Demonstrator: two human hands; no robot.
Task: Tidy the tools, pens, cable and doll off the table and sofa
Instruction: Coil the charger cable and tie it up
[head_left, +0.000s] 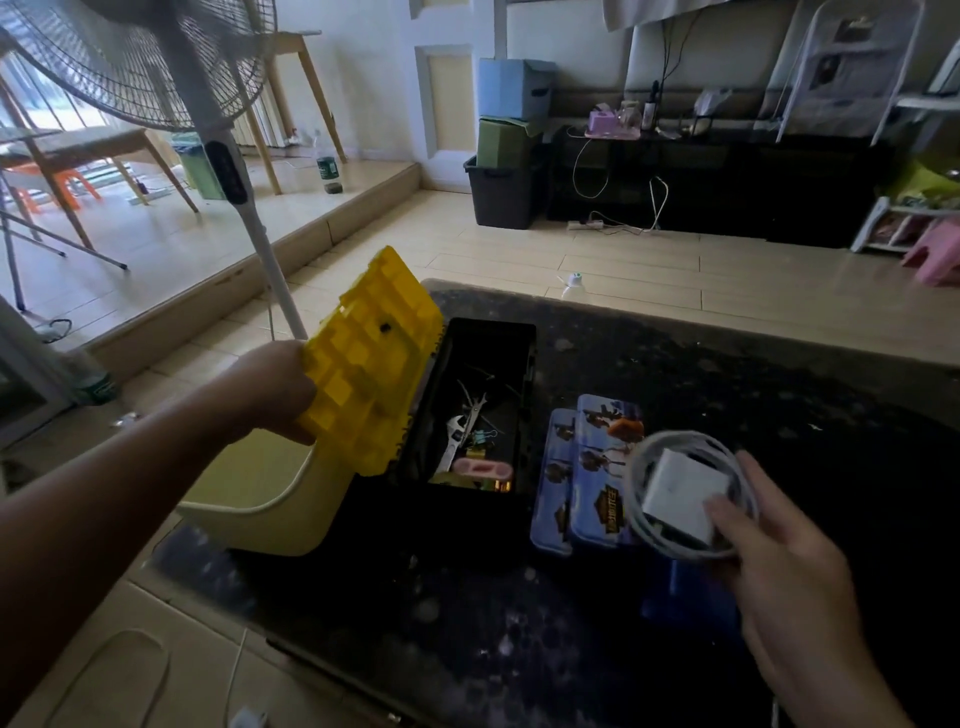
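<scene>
Head view: my right grip (779, 566) curls round the coiled white cable (680, 488), held above the tabletop (727, 374) right of the toolbox (525, 395). My left grip (275, 389) clasps that toolbox's raised yellow lid (374, 358); tools (467, 431) lie inside it.

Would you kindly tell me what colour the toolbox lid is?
Yellow; the toolbox lid, held up by the left hand, shows in the head view.

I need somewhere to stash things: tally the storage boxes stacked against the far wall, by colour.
Blue box: 1
Green box: 1
Black bin: 1
Total: 3
</scene>
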